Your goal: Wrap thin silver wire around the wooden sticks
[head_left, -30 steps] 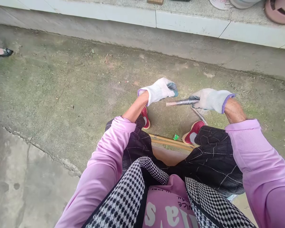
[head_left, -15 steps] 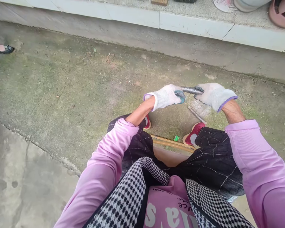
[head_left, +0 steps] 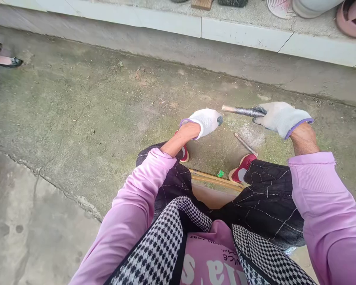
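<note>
I sit over a concrete floor (head_left: 77, 118) with both hands in white knit gloves. My right hand (head_left: 280, 116) is closed round one end of a short grey stick (head_left: 240, 111), which points left and lies level above the ground. My left hand (head_left: 206, 120) hangs just left of the stick's free end, apart from it, its fingers curled down with nothing visible in them. A second thin stick (head_left: 245, 144) lies on the floor between my red shoes (head_left: 241, 166).
Long bamboo strips (head_left: 216, 179) lie under my knees beside a small green scrap (head_left: 221, 173). A raised tiled step (head_left: 240, 33) runs along the back with pink and white footwear on it. Another person's foot in a dark shoe (head_left: 6, 60) shows at far left.
Half a second ago my left hand touched the stick's end; it has now let go and drawn back. My right hand has carried the stick a little to the right.
</note>
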Action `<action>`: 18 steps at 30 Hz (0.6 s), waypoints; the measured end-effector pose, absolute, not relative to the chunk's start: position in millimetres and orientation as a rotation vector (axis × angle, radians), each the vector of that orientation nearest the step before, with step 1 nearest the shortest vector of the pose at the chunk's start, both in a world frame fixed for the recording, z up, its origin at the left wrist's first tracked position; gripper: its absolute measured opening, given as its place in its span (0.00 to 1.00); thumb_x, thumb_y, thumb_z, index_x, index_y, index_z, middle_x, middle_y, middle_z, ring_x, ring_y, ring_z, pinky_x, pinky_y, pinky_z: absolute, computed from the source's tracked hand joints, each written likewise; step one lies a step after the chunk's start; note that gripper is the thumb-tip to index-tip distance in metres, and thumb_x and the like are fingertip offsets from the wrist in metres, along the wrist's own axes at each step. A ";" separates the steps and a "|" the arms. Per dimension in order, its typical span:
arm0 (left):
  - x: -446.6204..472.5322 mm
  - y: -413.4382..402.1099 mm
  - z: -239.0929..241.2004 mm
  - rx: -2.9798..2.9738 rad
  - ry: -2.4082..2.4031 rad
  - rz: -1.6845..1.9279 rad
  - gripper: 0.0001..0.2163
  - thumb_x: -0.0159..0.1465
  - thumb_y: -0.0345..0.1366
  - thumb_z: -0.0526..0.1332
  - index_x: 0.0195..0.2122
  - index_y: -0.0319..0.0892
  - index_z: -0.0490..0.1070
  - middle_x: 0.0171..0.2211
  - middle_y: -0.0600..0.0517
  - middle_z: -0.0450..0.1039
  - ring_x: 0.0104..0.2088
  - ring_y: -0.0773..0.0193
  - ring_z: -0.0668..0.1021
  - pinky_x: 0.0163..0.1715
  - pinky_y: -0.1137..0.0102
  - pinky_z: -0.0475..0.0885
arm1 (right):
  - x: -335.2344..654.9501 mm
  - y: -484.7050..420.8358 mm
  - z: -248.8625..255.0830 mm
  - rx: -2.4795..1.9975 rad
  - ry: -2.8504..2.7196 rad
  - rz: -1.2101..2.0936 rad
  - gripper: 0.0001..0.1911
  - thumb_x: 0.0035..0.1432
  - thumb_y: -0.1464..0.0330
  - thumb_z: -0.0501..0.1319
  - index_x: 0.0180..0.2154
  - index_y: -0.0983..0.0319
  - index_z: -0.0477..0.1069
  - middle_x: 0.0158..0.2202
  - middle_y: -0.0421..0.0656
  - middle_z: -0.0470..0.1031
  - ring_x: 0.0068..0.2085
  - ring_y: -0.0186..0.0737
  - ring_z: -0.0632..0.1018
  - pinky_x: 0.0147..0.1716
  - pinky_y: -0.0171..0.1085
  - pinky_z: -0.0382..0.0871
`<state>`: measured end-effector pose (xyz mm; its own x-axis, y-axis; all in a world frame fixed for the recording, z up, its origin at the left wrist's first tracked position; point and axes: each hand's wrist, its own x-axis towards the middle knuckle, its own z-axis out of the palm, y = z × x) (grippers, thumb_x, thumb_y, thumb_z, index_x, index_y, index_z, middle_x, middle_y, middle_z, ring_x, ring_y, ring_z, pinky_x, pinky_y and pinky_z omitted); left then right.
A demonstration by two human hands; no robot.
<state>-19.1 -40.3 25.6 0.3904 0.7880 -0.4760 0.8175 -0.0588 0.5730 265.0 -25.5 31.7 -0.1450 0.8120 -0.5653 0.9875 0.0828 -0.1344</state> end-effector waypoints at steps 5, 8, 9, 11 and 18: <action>-14.0 -40.7 24.8 1.727 1.208 0.012 0.11 0.70 0.27 0.68 0.43 0.45 0.91 0.28 0.55 0.79 0.29 0.62 0.76 0.40 0.66 0.74 | 267.7 -23.5 25.5 2.165 1.958 -1.071 0.15 0.73 0.59 0.69 0.54 0.59 0.85 0.41 0.51 0.86 0.39 0.56 0.84 0.42 0.51 0.81; 0.4 -50.3 23.2 1.479 1.065 0.107 0.16 0.69 0.26 0.66 0.51 0.43 0.91 0.33 0.55 0.82 0.28 0.66 0.78 0.36 0.71 0.77 | 253.1 -26.5 19.3 2.289 1.936 -1.430 0.20 0.72 0.57 0.70 0.58 0.60 0.84 0.46 0.54 0.88 0.39 0.54 0.83 0.38 0.51 0.84; 5.3 -54.3 22.6 1.414 1.041 0.133 0.15 0.70 0.26 0.66 0.52 0.43 0.91 0.35 0.55 0.82 0.27 0.68 0.78 0.34 0.71 0.77 | 246.7 -27.1 17.6 2.283 1.945 -1.491 0.21 0.72 0.57 0.70 0.60 0.60 0.84 0.47 0.55 0.88 0.39 0.54 0.83 0.38 0.51 0.84; 11.7 -61.1 22.5 1.341 1.013 0.159 0.14 0.71 0.27 0.66 0.51 0.42 0.90 0.37 0.54 0.82 0.27 0.68 0.76 0.30 0.71 0.76 | 234.2 -27.0 15.8 2.214 2.009 -1.404 0.21 0.73 0.59 0.69 0.62 0.59 0.84 0.48 0.55 0.89 0.40 0.56 0.84 0.40 0.52 0.84; -9.3 -49.2 30.8 1.400 1.193 0.127 0.08 0.75 0.28 0.68 0.44 0.40 0.90 0.24 0.54 0.69 0.29 0.64 0.65 0.31 0.62 0.65 | 227.9 -20.9 18.6 1.835 2.086 -0.798 0.02 0.74 0.68 0.69 0.47 0.56 0.81 0.41 0.54 0.84 0.39 0.52 0.76 0.46 0.52 0.68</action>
<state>-9.3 -49.2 30.8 0.4622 0.6900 -0.5570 0.5577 0.2622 0.7875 227.9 -20.9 18.6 -0.1754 0.8331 -0.5246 0.9705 0.0566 -0.2345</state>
